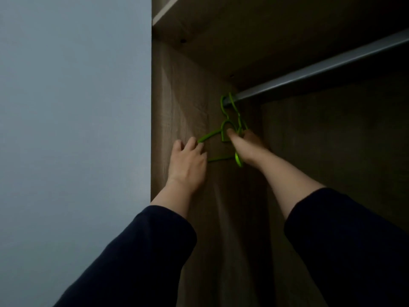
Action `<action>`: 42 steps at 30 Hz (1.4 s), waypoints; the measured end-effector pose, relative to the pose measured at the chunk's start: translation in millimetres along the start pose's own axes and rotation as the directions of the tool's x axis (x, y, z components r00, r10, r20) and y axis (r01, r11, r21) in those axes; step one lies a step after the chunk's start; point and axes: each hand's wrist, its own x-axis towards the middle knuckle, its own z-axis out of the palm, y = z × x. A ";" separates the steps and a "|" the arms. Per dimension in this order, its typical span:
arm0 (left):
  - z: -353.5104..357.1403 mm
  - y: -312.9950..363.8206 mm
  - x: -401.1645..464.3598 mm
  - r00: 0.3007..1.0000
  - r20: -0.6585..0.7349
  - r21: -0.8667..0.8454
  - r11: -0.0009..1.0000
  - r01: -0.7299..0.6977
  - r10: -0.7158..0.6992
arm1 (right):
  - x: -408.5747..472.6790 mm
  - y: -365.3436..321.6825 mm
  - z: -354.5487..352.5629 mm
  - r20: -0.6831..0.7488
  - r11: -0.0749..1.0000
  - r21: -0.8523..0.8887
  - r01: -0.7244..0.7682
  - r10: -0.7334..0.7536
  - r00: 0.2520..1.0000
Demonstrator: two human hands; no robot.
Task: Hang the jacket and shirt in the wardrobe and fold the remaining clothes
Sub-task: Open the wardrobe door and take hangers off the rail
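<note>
Wardrobe [190, 89]: open, dim, filling centre and right of frame; pale wall [73, 107] at left.
Rail [321, 69]: grey bar running from upper right down to frame centre.
Green hangers [225, 131]: apparently two, hooked over the rail's end at centre, hard against the side panel; both bare.
Left hand [188, 160]: at centre left, fingers curled round the outer tip of one hanger arm, closed on it.
Right hand [245, 147]: just right of centre, pinching near the hanger necks; exact fingers hidden, holding a hanger by the look of it.
Jacket and shirt: nowhere in frame.
Likely step: freeing a hanger from the rail.
Risk, tangle: hooks and necks overlap, so lifting one may drag the other off.
Risk, drop: thin plastic, light pinch; a snagged hook could twist it out.
Risk, knock: side panel touching close, little room to swing.
</note>
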 end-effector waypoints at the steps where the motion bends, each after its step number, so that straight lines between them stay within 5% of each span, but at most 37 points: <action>1: 1.9 0.4 0.4 1.000 -0.002 0.014 1.000 -0.007 0.007 | -0.3 -4.8 1.7 0.043 0.998 -0.049 -0.034 0.036 0.998; 5: 3.9 -1.3 -0.6 0.999 -0.033 0.015 1.000 -0.014 0.014 | 0.4 -11.0 9.2 -0.019 0.968 -0.239 -0.078 0.076 0.997; 15: 5.6 -0.5 -7.4 0.998 -0.067 -0.035 0.999 0.012 -0.014 | -17.3 -38.0 -9.5 -0.140 0.931 -0.360 -0.059 0.008 0.990; 23: 6.1 5.1 -19.7 0.998 0.066 -0.073 0.997 0.004 0.001 | -77.3 -12.8 -9.3 -0.205 0.885 -0.448 -0.123 0.032 0.978; 29: 0.7 32.2 -49.8 0.979 0.204 -0.176 0.984 0.013 0.024 | -134.2 22.3 -9.7 -0.100 0.898 -0.419 -0.132 0.099 0.990; 31: -1.6 51.1 -62.7 0.967 0.251 -0.498 0.850 0.171 -0.047 | -152.5 28.7 -13.7 -0.065 0.901 -0.413 -0.133 0.117 0.991; 33: -8.7 72.8 -78.4 0.912 0.387 -0.795 0.451 0.406 -0.139 | -176.3 31.3 -20.7 0.001 0.902 -0.407 -0.147 0.161 0.987; 35: -18.1 92.7 -90.7 0.832 0.538 -0.841 -0.022 0.541 -0.134 | -202.7 29.5 -27.9 0.094 0.906 -0.398 -0.142 0.195 0.976; 37: -26.6 107.2 -98.6 0.796 0.594 -0.791 -0.261 0.554 -0.113 | -227.0 28.0 -37.2 0.183 0.921 -0.372 -0.114 0.194 0.964; 39: -28.8 116.1 -103.7 0.811 0.570 -0.811 -0.243 0.532 -0.130 | -248.1 27.8 -50.4 0.250 0.940 -0.329 -0.088 0.176 0.952; 42: -43.2 118.3 -122.2 0.824 0.540 -0.841 -0.072 0.536 -0.170 | -274.7 30.6 -73.1 0.321 0.954 -0.296 -0.055 0.154 0.934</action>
